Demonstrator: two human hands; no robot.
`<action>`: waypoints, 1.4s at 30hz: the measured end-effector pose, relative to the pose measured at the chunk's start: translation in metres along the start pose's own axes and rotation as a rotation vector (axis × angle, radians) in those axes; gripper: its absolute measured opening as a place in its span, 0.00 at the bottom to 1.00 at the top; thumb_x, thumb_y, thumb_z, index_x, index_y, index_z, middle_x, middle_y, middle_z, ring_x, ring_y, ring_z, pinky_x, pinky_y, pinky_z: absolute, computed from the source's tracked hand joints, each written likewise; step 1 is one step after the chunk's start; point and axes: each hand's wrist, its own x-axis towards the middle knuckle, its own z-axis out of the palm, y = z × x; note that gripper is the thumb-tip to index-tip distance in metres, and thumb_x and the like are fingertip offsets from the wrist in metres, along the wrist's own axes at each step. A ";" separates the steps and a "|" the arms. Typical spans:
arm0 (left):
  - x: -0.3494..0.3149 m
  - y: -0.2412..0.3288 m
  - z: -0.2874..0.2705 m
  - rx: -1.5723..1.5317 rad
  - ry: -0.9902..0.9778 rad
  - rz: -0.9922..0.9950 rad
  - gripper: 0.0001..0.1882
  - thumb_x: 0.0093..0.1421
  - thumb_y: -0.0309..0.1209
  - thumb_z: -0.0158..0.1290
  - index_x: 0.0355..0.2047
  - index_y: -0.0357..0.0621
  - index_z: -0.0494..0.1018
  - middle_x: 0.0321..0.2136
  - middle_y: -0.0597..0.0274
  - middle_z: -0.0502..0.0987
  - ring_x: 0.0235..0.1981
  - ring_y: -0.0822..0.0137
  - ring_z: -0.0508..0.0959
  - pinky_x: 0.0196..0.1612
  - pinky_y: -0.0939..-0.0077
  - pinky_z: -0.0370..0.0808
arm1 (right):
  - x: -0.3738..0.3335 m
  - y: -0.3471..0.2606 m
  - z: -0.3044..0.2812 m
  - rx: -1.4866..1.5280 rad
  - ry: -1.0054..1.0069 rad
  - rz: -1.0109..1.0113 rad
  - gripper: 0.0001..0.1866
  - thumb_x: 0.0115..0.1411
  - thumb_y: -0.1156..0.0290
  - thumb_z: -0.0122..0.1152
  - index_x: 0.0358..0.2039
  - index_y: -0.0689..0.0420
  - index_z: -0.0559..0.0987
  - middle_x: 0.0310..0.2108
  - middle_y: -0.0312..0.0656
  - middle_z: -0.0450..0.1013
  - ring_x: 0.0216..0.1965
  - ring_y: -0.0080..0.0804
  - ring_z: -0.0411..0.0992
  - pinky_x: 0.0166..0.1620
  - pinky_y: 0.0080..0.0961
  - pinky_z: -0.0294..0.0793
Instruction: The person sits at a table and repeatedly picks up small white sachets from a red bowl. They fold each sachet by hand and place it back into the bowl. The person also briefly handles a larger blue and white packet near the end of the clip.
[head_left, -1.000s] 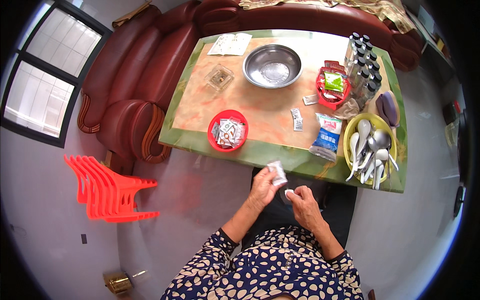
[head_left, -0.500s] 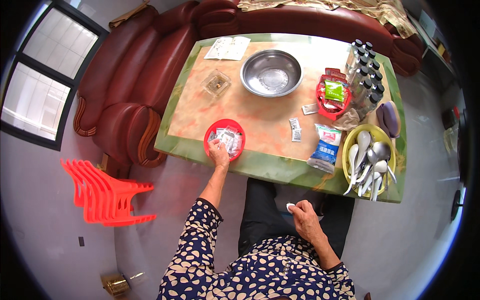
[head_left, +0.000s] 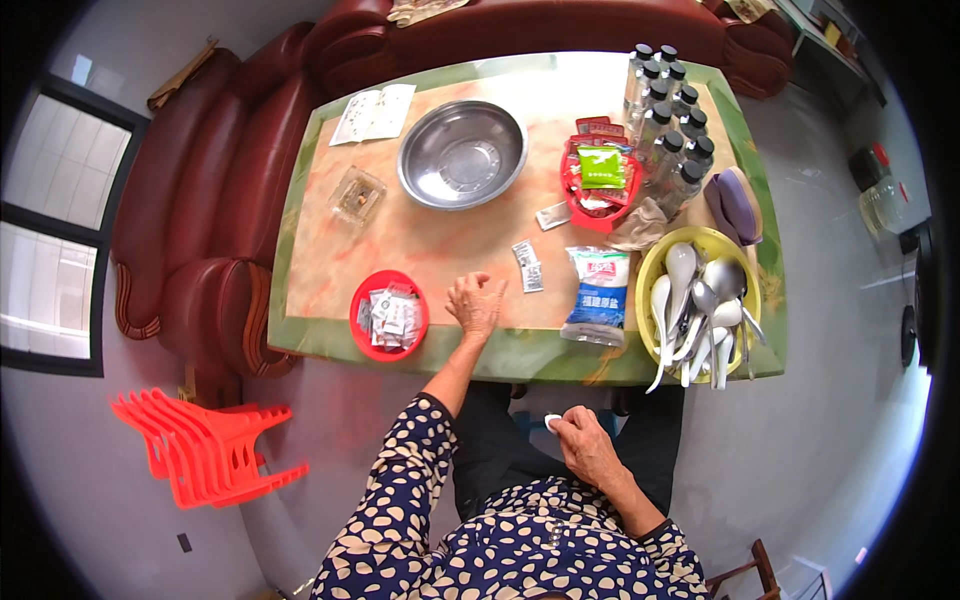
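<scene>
Head view: the right hand (head_left: 590, 445) has its grip pinched on a small white item (head_left: 552, 423), held over the person's lap, just off the near edge of the worktop (head_left: 325, 250). The left hand (head_left: 476, 305) is at the near part of the worktop, its grip loosely spread with nothing seen in it; whether the fingertips touch the surface cannot be told. Just to its right and a little farther lie two white packets (head_left: 528, 267) end to end, and to its left is a round red bowl (head_left: 355, 325) filled with more white packets (head_left: 395, 318). Right of the pair, a blue-and-white plastic bag (head_left: 597, 300) lies between them and a yellow basket (head_left: 757, 300) crowded with spoons (head_left: 705, 305), some handles jutting over its near rim. Beyond the bag are a single packet (head_left: 552, 216), a red basket (head_left: 598, 223) heaped with sachets, and a crumpled cloth (head_left: 638, 228); black-capped bottles (head_left: 665, 125) stand packed at the far right, behind a purple pouch-like thing (head_left: 733, 205). A steel basin (head_left: 428, 145) takes up the far middle, with a glass ashtray (head_left: 357, 198) and an open booklet (head_left: 373, 113) to its left. Stacked red chairs (head_left: 205, 455) stand at left, beside a dark red sofa (head_left: 185, 190).
</scene>
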 end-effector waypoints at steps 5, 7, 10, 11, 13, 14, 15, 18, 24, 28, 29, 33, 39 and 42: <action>-0.007 0.047 0.035 0.026 -0.123 -0.026 0.25 0.41 0.50 0.66 0.34 0.47 0.74 0.41 0.58 0.72 0.48 0.53 0.69 0.50 0.52 0.63 | -0.004 0.011 -0.008 -0.004 0.040 0.067 0.14 0.51 0.83 0.57 0.40 0.61 0.77 0.35 0.46 0.67 0.38 0.44 0.68 0.40 0.33 0.70; -0.009 0.048 0.042 0.012 -0.085 -0.021 0.23 0.40 0.46 0.66 0.33 0.47 0.74 0.38 0.56 0.72 0.45 0.53 0.71 0.47 0.55 0.66 | -0.005 0.013 -0.011 -0.001 0.044 0.083 0.13 0.52 0.83 0.57 0.40 0.61 0.77 0.35 0.46 0.67 0.37 0.44 0.68 0.40 0.33 0.70; -0.009 0.040 0.048 -0.118 -0.094 -0.015 0.19 0.40 0.41 0.65 0.30 0.45 0.74 0.32 0.56 0.74 0.38 0.52 0.74 0.42 0.59 0.70 | -0.002 0.013 -0.008 0.004 0.048 0.062 0.12 0.53 0.81 0.56 0.39 0.60 0.77 0.34 0.46 0.67 0.37 0.45 0.68 0.39 0.35 0.71; -0.009 0.035 0.048 -0.181 -0.108 -0.010 0.18 0.41 0.39 0.64 0.29 0.44 0.73 0.30 0.55 0.75 0.35 0.52 0.76 0.39 0.60 0.72 | -0.003 0.014 -0.007 0.000 0.043 0.062 0.12 0.53 0.81 0.57 0.39 0.60 0.77 0.34 0.46 0.67 0.37 0.45 0.68 0.39 0.35 0.71; -0.016 0.028 0.042 -0.248 -0.154 -0.038 0.16 0.41 0.37 0.63 0.27 0.43 0.73 0.25 0.56 0.76 0.30 0.52 0.77 0.37 0.61 0.73 | -0.003 0.014 -0.004 -0.009 0.035 0.058 0.12 0.53 0.81 0.57 0.39 0.60 0.77 0.34 0.46 0.67 0.37 0.45 0.68 0.39 0.35 0.71; -0.020 0.025 0.036 -0.283 -0.177 -0.051 0.15 0.41 0.35 0.63 0.26 0.42 0.72 0.22 0.56 0.76 0.28 0.53 0.78 0.35 0.61 0.74 | -0.003 0.015 -0.002 0.005 0.043 0.062 0.12 0.53 0.81 0.57 0.39 0.60 0.77 0.34 0.46 0.67 0.37 0.45 0.68 0.40 0.35 0.71; -0.026 0.016 0.035 -0.272 -0.151 -0.007 0.15 0.41 0.35 0.63 0.26 0.41 0.74 0.22 0.58 0.78 0.24 0.59 0.78 0.32 0.64 0.74 | -0.004 0.016 -0.001 0.018 0.051 0.065 0.12 0.53 0.81 0.57 0.39 0.60 0.76 0.34 0.46 0.67 0.37 0.45 0.68 0.40 0.35 0.71; -0.048 -0.023 0.030 -0.474 -0.297 -0.099 0.16 0.41 0.36 0.65 0.28 0.41 0.76 0.23 0.59 0.79 0.22 0.68 0.77 0.29 0.68 0.74 | -0.002 0.013 -0.001 0.082 0.094 0.057 0.13 0.52 0.82 0.56 0.39 0.60 0.76 0.34 0.47 0.67 0.37 0.46 0.69 0.41 0.34 0.71; -0.135 -0.002 -0.025 -0.902 -0.643 -0.299 0.10 0.53 0.28 0.63 0.34 0.36 0.77 0.26 0.65 0.80 0.24 0.78 0.76 0.27 0.84 0.74 | 0.003 0.009 0.000 0.165 0.313 0.063 0.10 0.52 0.83 0.56 0.36 0.62 0.74 0.35 0.49 0.68 0.36 0.46 0.71 0.40 0.32 0.72; -0.180 0.012 -0.049 -1.025 -0.776 -0.268 0.09 0.54 0.22 0.59 0.36 0.36 0.77 0.31 0.63 0.80 0.30 0.75 0.78 0.34 0.80 0.77 | 0.007 -0.002 0.002 0.230 0.365 0.009 0.10 0.52 0.82 0.59 0.35 0.59 0.75 0.36 0.46 0.67 0.39 0.42 0.70 0.41 0.30 0.71; -0.187 0.015 -0.055 -1.072 -0.787 -0.197 0.10 0.53 0.20 0.59 0.37 0.35 0.77 0.31 0.64 0.80 0.31 0.76 0.78 0.35 0.80 0.77 | 0.006 -0.006 0.003 0.142 0.407 -0.001 0.10 0.52 0.83 0.59 0.35 0.59 0.75 0.36 0.45 0.68 0.39 0.42 0.70 0.41 0.30 0.71; -0.201 0.036 -0.083 -1.207 -0.848 -0.144 0.10 0.55 0.19 0.57 0.39 0.34 0.77 0.32 0.65 0.80 0.34 0.76 0.77 0.37 0.80 0.77 | 0.004 -0.007 0.002 0.061 0.483 -0.038 0.10 0.52 0.83 0.59 0.35 0.58 0.76 0.37 0.45 0.68 0.40 0.42 0.70 0.42 0.31 0.71; -0.201 0.038 -0.104 -1.136 -0.927 -0.071 0.11 0.58 0.20 0.55 0.42 0.34 0.76 0.36 0.64 0.79 0.35 0.76 0.78 0.41 0.80 0.78 | 0.002 -0.015 -0.001 0.120 0.444 -0.038 0.09 0.51 0.84 0.55 0.33 0.60 0.74 0.34 0.46 0.70 0.36 0.45 0.71 0.40 0.31 0.73; -0.205 0.037 -0.108 -1.102 -0.921 -0.066 0.13 0.57 0.23 0.59 0.43 0.34 0.77 0.33 0.64 0.80 0.32 0.77 0.77 0.36 0.82 0.77 | 0.000 -0.013 0.000 0.193 0.440 0.061 0.08 0.54 0.79 0.54 0.36 0.60 0.74 0.32 0.45 0.71 0.35 0.48 0.72 0.39 0.35 0.73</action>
